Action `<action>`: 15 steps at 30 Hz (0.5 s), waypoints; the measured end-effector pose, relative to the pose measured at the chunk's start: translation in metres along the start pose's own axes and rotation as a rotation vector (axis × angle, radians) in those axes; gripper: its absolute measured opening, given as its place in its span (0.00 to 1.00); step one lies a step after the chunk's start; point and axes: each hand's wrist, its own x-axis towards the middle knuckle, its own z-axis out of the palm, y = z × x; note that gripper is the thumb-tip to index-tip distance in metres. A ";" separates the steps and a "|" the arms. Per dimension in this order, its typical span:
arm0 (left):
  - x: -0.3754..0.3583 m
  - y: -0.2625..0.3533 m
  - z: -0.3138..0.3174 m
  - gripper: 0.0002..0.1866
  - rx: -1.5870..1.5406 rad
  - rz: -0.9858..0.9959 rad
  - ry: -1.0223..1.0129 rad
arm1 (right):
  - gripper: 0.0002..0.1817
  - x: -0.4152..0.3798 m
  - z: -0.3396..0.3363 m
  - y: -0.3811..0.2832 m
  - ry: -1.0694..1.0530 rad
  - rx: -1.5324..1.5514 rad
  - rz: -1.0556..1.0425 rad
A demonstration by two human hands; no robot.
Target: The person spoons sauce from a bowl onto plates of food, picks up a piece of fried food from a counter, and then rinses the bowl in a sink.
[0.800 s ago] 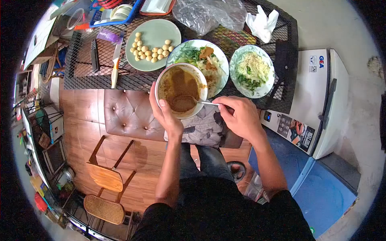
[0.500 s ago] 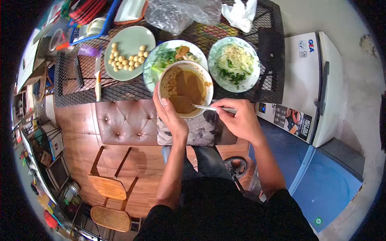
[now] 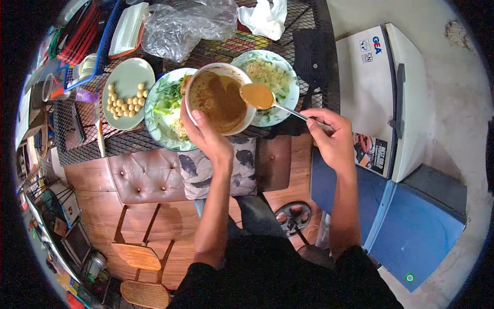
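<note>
Through the head view, I am cupping a bowl (image 3: 218,100) in my left hand (image 3: 207,139), which is gripping it from the left and near side, thumb lying over the rim and the other fingers mostly hiding. Thick brown sauce (image 3: 224,110) is covering the inside of the bowl. My right hand (image 3: 333,136) is pinching the end of a metal spoon (image 3: 278,105) between thumb and fingers, and the spoon's head is carrying more sauce at the bowl's right rim, left of and beyond that hand; I cannot tell whether it is touching the rim.

Beyond my left hand and partly under the bowl in this view, a patterned plate (image 3: 150,114) is holding greens and noodles. A second patterned plate (image 3: 294,92) is sitting beyond my right hand, partly behind the spoon, with pale shreds and greens showing. Farther left of my left hand, a green plate (image 3: 126,74) is bearing small round balls (image 3: 121,106), and a knife (image 3: 101,139) is lying just beside it. These are all resting on a black mesh table (image 3: 72,149). Clear plastic (image 3: 180,28) and a crumpled white item (image 3: 264,19) are lying farther beyond both hands. Nearer than the table, a patterned cushion (image 3: 242,170) is resting on a brown tufted bench (image 3: 146,177).
</note>
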 end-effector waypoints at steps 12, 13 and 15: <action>0.003 0.005 -0.030 0.31 0.124 -0.001 0.122 | 0.11 0.004 0.006 0.016 0.222 -0.353 -0.068; 0.002 0.004 -0.032 0.31 0.097 -0.010 0.127 | 0.11 0.004 0.010 0.016 0.219 -0.355 -0.071; 0.001 0.005 -0.033 0.31 0.066 -0.023 0.133 | 0.12 0.006 0.015 0.016 0.253 -0.410 -0.212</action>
